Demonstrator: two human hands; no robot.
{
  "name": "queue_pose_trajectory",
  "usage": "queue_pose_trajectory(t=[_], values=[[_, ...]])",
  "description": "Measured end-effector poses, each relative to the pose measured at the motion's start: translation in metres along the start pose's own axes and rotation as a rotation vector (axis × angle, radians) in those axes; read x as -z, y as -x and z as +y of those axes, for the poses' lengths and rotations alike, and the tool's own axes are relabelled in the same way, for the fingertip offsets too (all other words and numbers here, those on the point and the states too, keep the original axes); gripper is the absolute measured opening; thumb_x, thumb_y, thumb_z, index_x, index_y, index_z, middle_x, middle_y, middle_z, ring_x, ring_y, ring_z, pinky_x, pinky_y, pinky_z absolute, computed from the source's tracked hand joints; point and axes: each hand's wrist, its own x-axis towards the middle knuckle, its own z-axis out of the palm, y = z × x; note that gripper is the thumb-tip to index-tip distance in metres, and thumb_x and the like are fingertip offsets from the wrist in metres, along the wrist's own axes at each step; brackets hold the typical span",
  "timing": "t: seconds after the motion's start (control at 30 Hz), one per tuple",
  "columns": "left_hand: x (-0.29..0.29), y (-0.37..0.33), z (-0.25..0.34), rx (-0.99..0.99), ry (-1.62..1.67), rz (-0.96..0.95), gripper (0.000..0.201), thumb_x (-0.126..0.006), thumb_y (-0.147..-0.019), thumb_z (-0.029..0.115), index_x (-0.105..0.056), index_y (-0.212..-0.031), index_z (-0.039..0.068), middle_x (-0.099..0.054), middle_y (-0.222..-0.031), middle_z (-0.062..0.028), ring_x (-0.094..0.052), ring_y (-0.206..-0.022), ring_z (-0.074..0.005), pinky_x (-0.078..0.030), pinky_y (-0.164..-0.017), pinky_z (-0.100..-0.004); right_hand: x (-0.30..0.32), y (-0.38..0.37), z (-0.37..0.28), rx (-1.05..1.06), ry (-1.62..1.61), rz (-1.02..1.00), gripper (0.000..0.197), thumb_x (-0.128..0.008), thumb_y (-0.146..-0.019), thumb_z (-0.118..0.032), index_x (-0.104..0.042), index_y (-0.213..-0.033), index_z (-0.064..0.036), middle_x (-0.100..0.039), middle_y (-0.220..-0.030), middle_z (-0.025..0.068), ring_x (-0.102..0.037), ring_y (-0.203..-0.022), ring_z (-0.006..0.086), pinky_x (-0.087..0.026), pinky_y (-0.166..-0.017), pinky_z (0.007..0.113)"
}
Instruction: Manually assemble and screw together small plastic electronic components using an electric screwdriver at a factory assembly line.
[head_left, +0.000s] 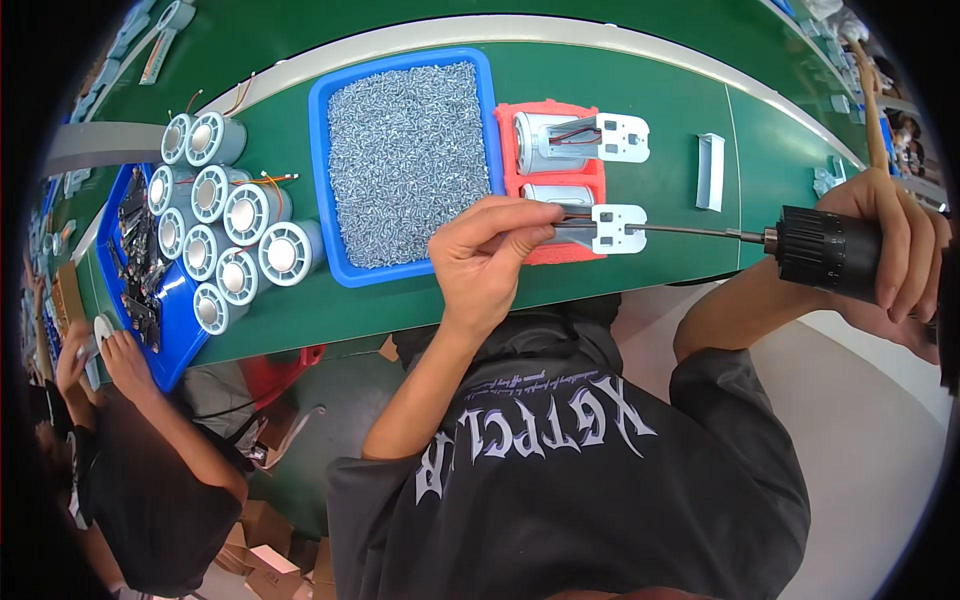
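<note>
Black electric screwdriver (830, 254) sits in the right hand (908, 255), fingers wrapped round; the left hand (485, 260) pinches the white bracket (620, 229); a tilted bit (690, 232) might slip.

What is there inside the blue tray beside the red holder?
The blue tray holds a heap of small silvery screws. They cover its floor; the left hand hides its near right corner.

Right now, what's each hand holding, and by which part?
The right hand grips the black power driver behind its ribbed collar; what the left hand pinches cannot be told.
</note>
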Motion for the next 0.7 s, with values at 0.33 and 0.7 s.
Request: queue_pose_trajectory(t=[0.33,0.7], values=[[-0.005,-0.004,0.008,-0.100,-0.208,-0.004,0.021,-0.067,-0.073,-0.009,-0.071,-0.092,0.000,-0.069,-0.086,-0.0087,-0.062,-0.073,-0.0158,-0.050,-0.067,-0.0241,-0.013,0.000,0.004,-0.048,0.172,-0.030,0.046,-0.059,-0.092,-0.035,-0.047,-0.129,-0.0103,-0.052,-0.072,0.0013,-0.050,-0.048,0.0119,-0.051,-0.042,0.026],[0.060,-0.027,0.049,-0.068,-1.235,-0.262,0.014,-0.069,-0.073,0.002,-0.068,-0.087,0.004,-0.062,-0.080,-0.0041,-0.056,-0.073,-0.0198,-0.045,-0.069,-0.0296,-0.016,-0.004,0.013,-0.323,0.264,-0.211,0.029,-0.071,-0.080,-0.031,-0.054,-0.092,-0.0105,-0.060,-0.067,0.0023,-0.056,-0.047,0.0136,-0.054,-0.044,0.026]])
